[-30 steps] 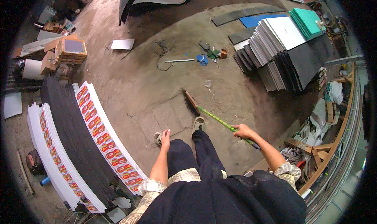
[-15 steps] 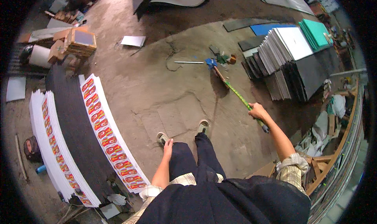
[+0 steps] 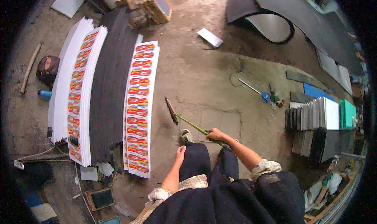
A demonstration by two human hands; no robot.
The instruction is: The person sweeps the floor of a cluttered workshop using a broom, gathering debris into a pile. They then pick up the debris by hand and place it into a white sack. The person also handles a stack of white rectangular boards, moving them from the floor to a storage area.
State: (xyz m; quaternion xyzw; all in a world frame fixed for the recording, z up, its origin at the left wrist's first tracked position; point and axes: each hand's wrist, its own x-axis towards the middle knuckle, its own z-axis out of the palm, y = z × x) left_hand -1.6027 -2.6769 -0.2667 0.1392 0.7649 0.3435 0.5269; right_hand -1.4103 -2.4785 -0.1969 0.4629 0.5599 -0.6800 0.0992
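Note:
My right hand (image 3: 217,135) is closed around the green handle (image 3: 193,125) of a push broom, near its upper end. The broom's wooden head (image 3: 171,108) has dark bristles. It is tilted beside my left shoe (image 3: 187,136), a short way right of a stack of printed sheets (image 3: 140,106) with red and yellow patterns. My left hand (image 3: 180,153) hangs by my left thigh, its fingers curled in and nothing seen in them. Farther right on the floor lie blue scraps (image 3: 266,97) and a thin white rod (image 3: 249,85).
Stacked black sheets (image 3: 108,79) and white sheets (image 3: 64,86) stand to the left. Piled boards (image 3: 310,114) in white, grey and green are at the right. Large curved dark sheets (image 3: 271,12) rise at the far right. A white panel (image 3: 210,38) lies on the far floor.
The view has turned left. My right hand has swung the broom from the far right, by the blue scraps, to the left near the printed sheets. My left hand stays by my thigh.

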